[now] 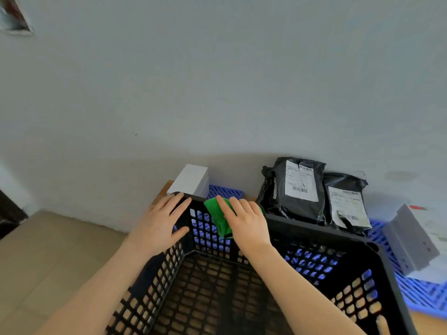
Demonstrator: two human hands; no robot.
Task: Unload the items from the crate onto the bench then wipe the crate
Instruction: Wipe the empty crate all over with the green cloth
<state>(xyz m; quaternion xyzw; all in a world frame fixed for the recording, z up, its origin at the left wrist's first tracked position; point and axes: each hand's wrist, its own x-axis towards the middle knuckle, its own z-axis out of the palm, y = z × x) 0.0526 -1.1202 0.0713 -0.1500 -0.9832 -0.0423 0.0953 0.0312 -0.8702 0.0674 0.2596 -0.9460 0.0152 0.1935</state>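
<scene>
A black lattice crate (pixel 314 228) fills the lower middle of the view, and nothing lies inside it. My left hand (pixel 162 221) rests flat with straight fingers on the crate's far left corner rim. My right hand (pixel 246 221) presses a green cloth (pixel 219 215) against the crate's far wall near the rim, fingers nearly straight over it. Beyond the crate, two black mailer bags (pixel 297 189) with white labels lean on the wall. A white box (pixel 191 181) stands at the far left corner. A grey-white box (pixel 416 240) sits at the right.
The unloaded items stand on a blue lattice surface (pixel 411 293) over a wooden bench edge (pixel 162 192). A pale wall (pixel 217 93) rises close behind. Tan floor tiles (pixel 53 250) lie to the left, with a dark object (pixel 9 213) at the far left edge.
</scene>
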